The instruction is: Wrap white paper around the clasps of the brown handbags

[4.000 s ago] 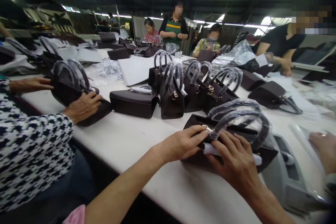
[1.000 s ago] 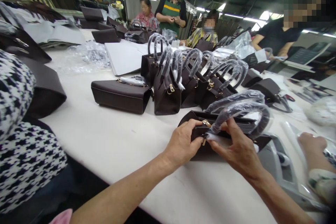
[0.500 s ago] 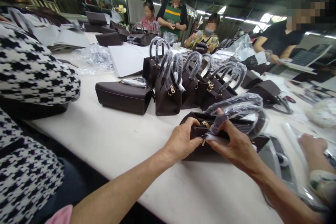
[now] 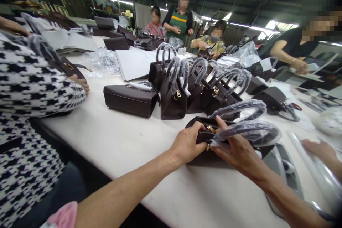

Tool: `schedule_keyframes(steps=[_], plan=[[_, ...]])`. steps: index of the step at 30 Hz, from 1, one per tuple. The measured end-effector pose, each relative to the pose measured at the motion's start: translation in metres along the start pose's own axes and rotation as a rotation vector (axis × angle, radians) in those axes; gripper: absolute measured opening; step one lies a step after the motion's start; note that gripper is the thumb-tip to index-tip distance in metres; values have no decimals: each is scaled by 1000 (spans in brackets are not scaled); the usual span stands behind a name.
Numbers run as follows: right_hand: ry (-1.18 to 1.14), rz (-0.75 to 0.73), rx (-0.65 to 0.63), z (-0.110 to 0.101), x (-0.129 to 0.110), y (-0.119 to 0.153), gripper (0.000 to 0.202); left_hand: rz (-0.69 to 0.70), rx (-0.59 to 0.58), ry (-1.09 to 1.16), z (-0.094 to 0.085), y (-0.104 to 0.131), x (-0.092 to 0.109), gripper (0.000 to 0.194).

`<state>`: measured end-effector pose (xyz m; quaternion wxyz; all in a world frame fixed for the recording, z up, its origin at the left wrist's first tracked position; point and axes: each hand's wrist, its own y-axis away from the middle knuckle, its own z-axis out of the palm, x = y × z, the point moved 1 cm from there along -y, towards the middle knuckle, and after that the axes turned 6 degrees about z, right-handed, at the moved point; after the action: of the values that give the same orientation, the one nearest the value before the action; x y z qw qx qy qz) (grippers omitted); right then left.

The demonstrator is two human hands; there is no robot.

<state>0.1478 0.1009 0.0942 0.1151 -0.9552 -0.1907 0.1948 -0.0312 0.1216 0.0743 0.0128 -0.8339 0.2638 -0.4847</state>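
Note:
A dark brown handbag (image 4: 204,159) rests on the white table in front of me, its top facing up. My left hand (image 4: 187,145) grips its left end, the thumb on the near side and the fingers over the top edge. My right hand (image 4: 240,151) holds the bag's top by the near handle (image 4: 245,130), which is wrapped in clear plastic. The right index finger points up between the two handles. Gold-coloured hardware (image 4: 210,128) shows between my hands. My right fingers hide part of the bag's opening.
Several brown handbags (image 4: 173,104) with wrapped handles stand just beyond, and one bag (image 4: 129,101) lies on its side. A person in a houndstooth top (image 4: 34,78) is close on my left. Another person's hand (image 4: 324,153) is at the right. White sheets (image 4: 133,64) lie farther back.
The near wrapped handle has tipped lower, apart from the far one. Both my hands keep their hold on the bag. The left neighbour's hand and a handbag have come into view.

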Motion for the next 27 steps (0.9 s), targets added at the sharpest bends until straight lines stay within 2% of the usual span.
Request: schedule_keyframes(steps=[4,8,10,16,20,22,24,27], plan=[[55,-42,-5,-10,0,10,80,68,-40,81,-5,6,-2,40],[76,-40,8,-15,-1,14,39,83,-60,141,-5,7,-3,44],[81,-51,18,-14,-2,13,29,93,-51,165,-4,7,-3,44],[84,-97,30,-9,-5,9,48,53,-40,214,0,8,3,35],[85,-123,68,-15,-8,12,54,61,-13,220,6,8,6,40],[76,-110,153,-22,-8,20,61,37,-4,227,9,8,6,40],[61,-110,313,-29,-7,32,63,1,1,229,12,9,5,45],[89,-154,520,-24,-6,53,56,-11,50,154,18,10,4,64]])
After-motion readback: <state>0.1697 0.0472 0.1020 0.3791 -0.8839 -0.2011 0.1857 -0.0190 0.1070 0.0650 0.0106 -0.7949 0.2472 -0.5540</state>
